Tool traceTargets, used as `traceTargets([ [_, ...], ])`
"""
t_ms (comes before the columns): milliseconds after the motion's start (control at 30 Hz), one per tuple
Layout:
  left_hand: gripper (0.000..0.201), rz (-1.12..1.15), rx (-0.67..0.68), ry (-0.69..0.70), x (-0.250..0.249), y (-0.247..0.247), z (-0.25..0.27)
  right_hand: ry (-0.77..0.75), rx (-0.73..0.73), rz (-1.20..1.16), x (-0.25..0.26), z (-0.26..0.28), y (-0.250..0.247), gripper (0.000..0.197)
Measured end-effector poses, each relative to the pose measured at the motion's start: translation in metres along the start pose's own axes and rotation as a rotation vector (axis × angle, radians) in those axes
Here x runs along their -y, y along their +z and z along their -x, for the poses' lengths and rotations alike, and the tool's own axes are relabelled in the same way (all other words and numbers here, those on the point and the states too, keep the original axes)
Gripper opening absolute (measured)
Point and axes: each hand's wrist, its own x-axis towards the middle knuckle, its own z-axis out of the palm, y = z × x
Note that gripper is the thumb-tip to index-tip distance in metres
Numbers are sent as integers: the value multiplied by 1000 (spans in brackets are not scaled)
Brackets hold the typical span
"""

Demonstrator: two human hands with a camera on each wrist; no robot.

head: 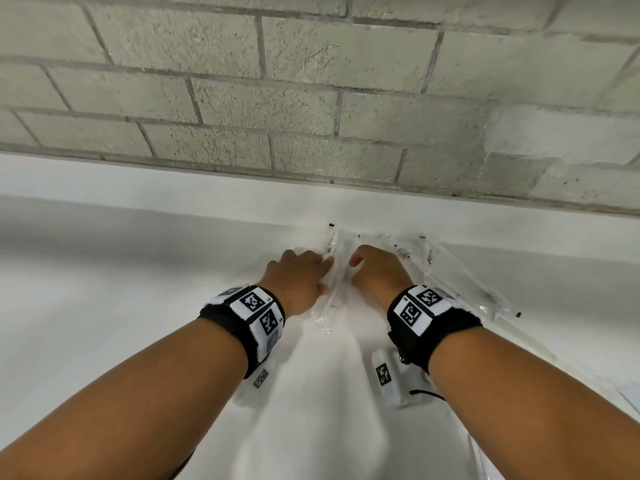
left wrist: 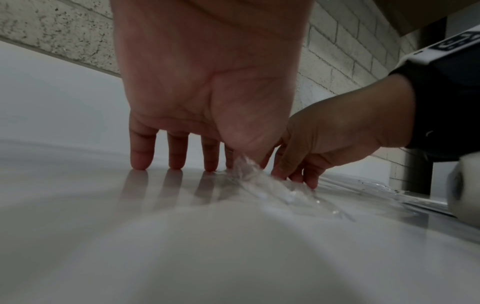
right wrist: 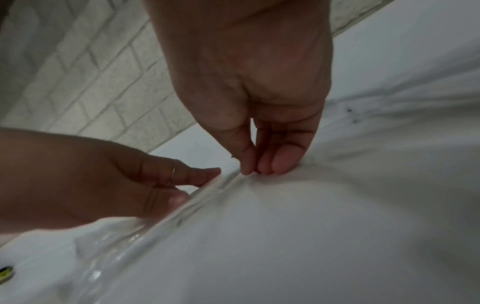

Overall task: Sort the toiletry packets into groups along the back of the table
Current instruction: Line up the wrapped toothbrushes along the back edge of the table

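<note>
My left hand (head: 298, 277), fingers (left wrist: 141, 152) straight, seemingly pinched the clear crinkled plastic packet (head: 335, 292) on the white table (head: 104, 271); my right hand (head: 377, 271) pinched it too, fingertips (right wrist: 280, 164) curled.

Two hands (head: 299, 277) (head: 379, 275), several clear packets (head: 334, 284)
</note>
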Motion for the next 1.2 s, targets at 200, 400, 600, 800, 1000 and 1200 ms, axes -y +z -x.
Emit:
traceTargets([
  [200, 59, 13, -9, 4, 2, 1, -2, 78, -1, -14, 3, -5, 9, 47],
  [400, 57, 77, 7, 30, 10, 0, 1, 13, 36, 94, 7, -12, 15, 40],
  [600, 59, 46, 93, 131, 13, 0, 6, -195, 64, 404, 1, 3, 15, 40],
  [800, 60, 97, 94, 79, 9, 6, 8, -225, 165, 441, 9, 7, 24, 47],
  [1000, 57, 71, 33, 168, -2, 0, 9, -70, -231, 327, -23, 16, -43, 36],
  [1200, 58, -25, 141, 191, -9, 8, 1, 226, -27, 530, -62, 26, -72, 27],
])
